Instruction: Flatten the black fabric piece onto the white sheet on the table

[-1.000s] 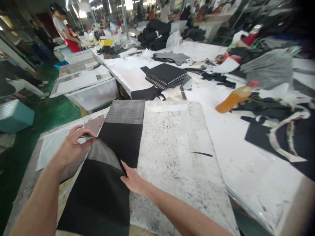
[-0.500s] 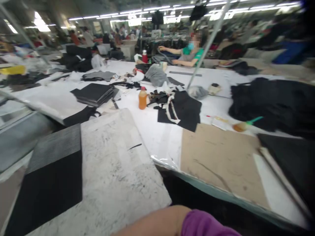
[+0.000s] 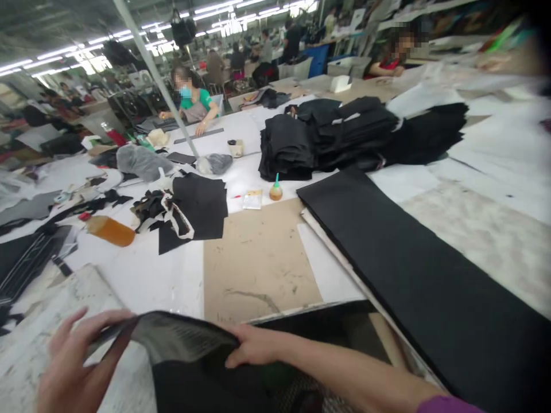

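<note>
A piece of black fabric with a grey inner face (image 3: 181,338) is lifted off the worn white work board (image 3: 51,310) at the bottom of the head view. My left hand (image 3: 73,367) grips its left edge, fingers curled round it. My right hand (image 3: 253,344) pinches the fabric's right side, thumb underneath. The lower part of the fabric hangs dark below my hands.
A long black fabric strip (image 3: 413,269) lies to the right on the table. A brown cardboard sheet (image 3: 253,252) sits ahead, with a small glue bottle (image 3: 275,189), an orange drink bottle (image 3: 107,229), black cut pieces (image 3: 198,206) and stacked black garments (image 3: 344,137). People work at the far tables.
The view has swung from the left board toward the right of the table. The black fabric, flat on the board a second ago, is now lifted in both hands.
</note>
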### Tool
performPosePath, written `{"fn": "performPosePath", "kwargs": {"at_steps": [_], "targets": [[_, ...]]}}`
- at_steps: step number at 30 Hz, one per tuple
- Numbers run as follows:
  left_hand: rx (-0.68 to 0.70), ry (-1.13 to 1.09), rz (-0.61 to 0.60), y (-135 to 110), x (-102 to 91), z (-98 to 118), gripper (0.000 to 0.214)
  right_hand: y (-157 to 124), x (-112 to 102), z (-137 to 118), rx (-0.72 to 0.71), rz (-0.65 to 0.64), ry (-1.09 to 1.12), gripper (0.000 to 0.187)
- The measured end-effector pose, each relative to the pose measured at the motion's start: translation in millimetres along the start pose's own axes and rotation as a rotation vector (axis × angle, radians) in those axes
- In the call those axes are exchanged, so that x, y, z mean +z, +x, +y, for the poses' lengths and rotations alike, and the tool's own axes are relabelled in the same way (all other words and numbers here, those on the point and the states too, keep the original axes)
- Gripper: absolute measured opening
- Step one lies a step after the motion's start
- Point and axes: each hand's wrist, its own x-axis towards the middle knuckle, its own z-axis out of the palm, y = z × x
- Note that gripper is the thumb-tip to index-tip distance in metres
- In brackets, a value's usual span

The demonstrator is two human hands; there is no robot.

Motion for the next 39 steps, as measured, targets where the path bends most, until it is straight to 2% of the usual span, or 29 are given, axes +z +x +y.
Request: {"fn": "performPosePath", "kwargs": {"at_steps": [4,6,8,10,12,14,16,19,22,24,28,31,34,37,39], "targets": [[0.158,-0.021,-0.194,85.5,112.0,72.0,0.024,-60.4,-85.7,-8.5,0.013,0.236,0.222,0.069],[0.21,0.005,-0.27,127.7,171.1,108.7,0.029,-76.5,-122.9,-4.4,0.07,0.348,0.291,0.064],[0.244,0.022,-0.364,159.6,225.2,140.7,0.029,-86.6,-157.4,1.7,0.102,0.431,0.324,0.059],[0.252,0.035,-0.439,179.7,272.5,164.5,0.032,-94.8,-187.6,7.0,0.086,0.484,0.327,0.056],[0.247,0.034,-0.48,190.3,312.4,179.6,0.035,-103.1,-211.2,10.7,0.056,0.545,0.306,0.056],[0.233,0.016,-0.497,194.4,344.0,188.0,0.037,-111.1,-226.8,14.4,0.034,0.628,0.265,0.057],[0.214,-0.018,-0.499,194.1,365.9,191.8,0.043,-117.3,-234.9,19.6,0.033,0.724,0.205,0.055],[0.189,-0.098,-0.481,188.9,377.2,188.8,0.074,-121.0,-238.5,30.3,0.059,0.865,0.095,0.046],[0.147,-0.21,-0.428,182.1,366.3,171.6,0.1,-119.2,-239.5,40.1,0.092,0.963,-0.01,0.043],[0.092,-0.288,-0.384,179.0,354.5,154.7,0.105,-117.0,-240.6,44.5,0.112,1.004,-0.067,0.043],[-0.027,-0.369,-0.366,180.9,344.2,130.0,0.096,-114.3,-242.5,49.6,0.141,1.032,-0.16,0.042],[-0.09,-0.41,-0.335,188.4,350.4,130.1,0.084,-113.8,-243.5,52.1,0.163,1.021,-0.219,0.037],[-0.159,-0.423,-0.25,186.9,351.5,137.5,0.076,-113.3,-245.0,53.8,0.184,1.012,-0.251,0.038],[-0.185,-0.395,-0.216,152.7,335.2,139.7,0.059,-112.6,-247.2,55.1,0.2,1.013,-0.262,0.042],[-0.164,-0.365,-0.238,105.5,316.8,136.3,0.048,-112.4,-248.5,55.7,0.201,1.018,-0.265,0.044]]}}
